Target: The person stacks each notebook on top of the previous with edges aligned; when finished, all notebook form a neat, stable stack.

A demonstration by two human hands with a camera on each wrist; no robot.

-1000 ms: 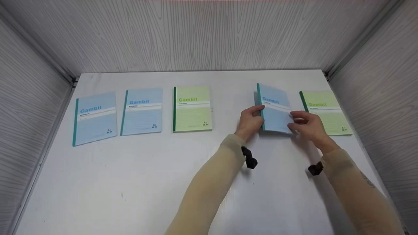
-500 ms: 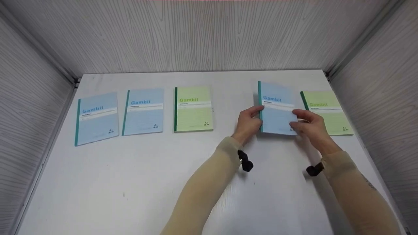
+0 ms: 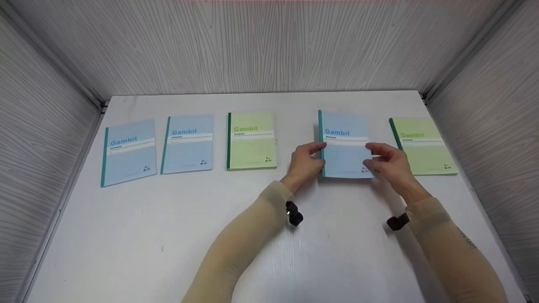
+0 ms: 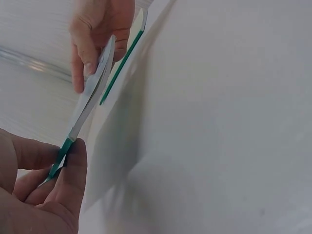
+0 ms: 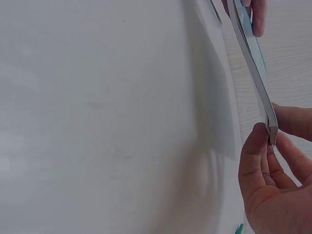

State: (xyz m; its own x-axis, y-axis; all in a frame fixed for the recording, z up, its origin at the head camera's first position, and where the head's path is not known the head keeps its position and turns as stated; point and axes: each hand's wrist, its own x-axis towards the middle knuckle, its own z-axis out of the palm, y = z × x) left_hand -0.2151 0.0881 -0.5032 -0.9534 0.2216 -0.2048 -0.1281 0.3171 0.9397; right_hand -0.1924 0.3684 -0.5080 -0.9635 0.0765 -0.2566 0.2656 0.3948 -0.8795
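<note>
Between both hands is a blue notebook (image 3: 343,155) with a teal spine and "Gambit" on its cover. My left hand (image 3: 305,162) pinches the spine side, thumb on one face and fingers on the other. At the opposite edge my right hand (image 3: 391,166) grips the page side near the lower corner. Both wrist views show the notebook (image 4: 90,100) raised off the table, its shadow below and its pages slightly bowed. A green notebook (image 3: 427,147) lies just right of it, partly covered by the right hand.
To the left on the white table (image 3: 168,235) lie a green notebook (image 3: 252,147) and two blue notebooks, one (image 3: 187,147) nearer the middle and one (image 3: 129,155) slightly turned at the far left. Wood-grain panels (image 3: 261,46) enclose the back and sides.
Both hands have shifted left with the blue notebook, opening a wider gap to the green one on the right. The notebook faces the head camera more squarely. The others stay put.
</note>
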